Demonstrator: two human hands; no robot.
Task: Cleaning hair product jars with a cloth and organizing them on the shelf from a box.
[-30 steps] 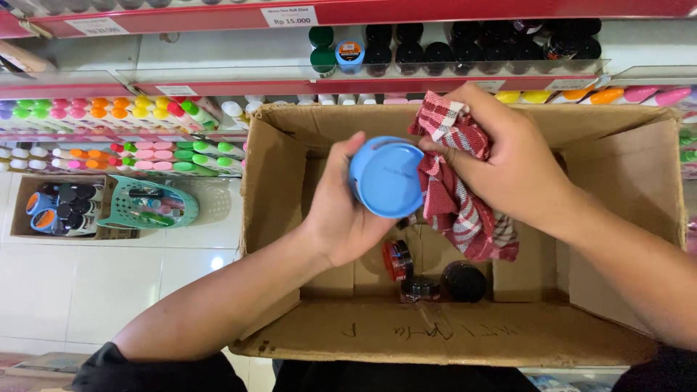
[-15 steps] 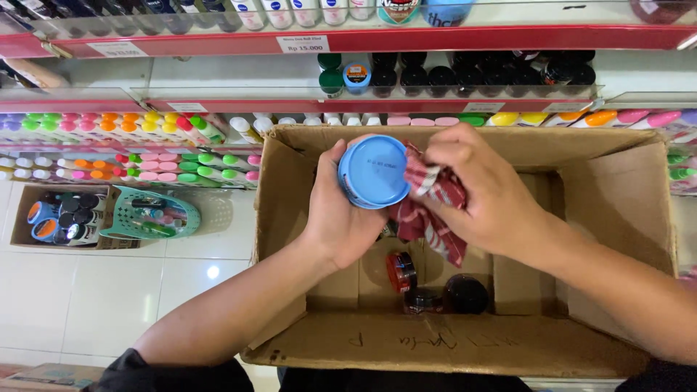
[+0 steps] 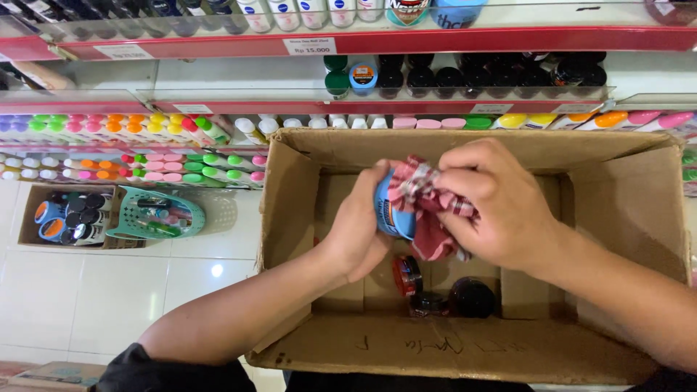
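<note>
Two hands over an open cardboard box (image 3: 639, 210), both busy with one blue round jar (image 3: 392, 214). My left hand (image 3: 363, 225) is curled tight around the jar from 9 o'clock, fingers wrapped on its side and back, jar tilted so its face points toward 3 o'clock. My right hand (image 3: 501, 207) is closed on a bunched red plaid cloth (image 3: 428, 210), pressing it against the jar's upper edge from 3 o'clock. Jar sits between the palms, above the box middle, not touching the cardboard.

To wipe well, I judge: keep the left grip firm so the jar does not spin away, turn it a bit at a time, and drag the cloth round the rim and face rather than dabbing one spot. Keep it over the box in case it slips.

Box bottom at 6 o'clock of the hands: a small red-lidded jar (image 3: 406, 274) and a dark round jar (image 3: 472, 296), near each other. At 9 o'clock on the white floor, a teal basket (image 3: 156, 214) and just beside it a small carton of dark and blue tins (image 3: 69, 216). At 12 o'clock, red-edged shelves (image 3: 508, 40) with rows of bottles and coloured caps.
</note>
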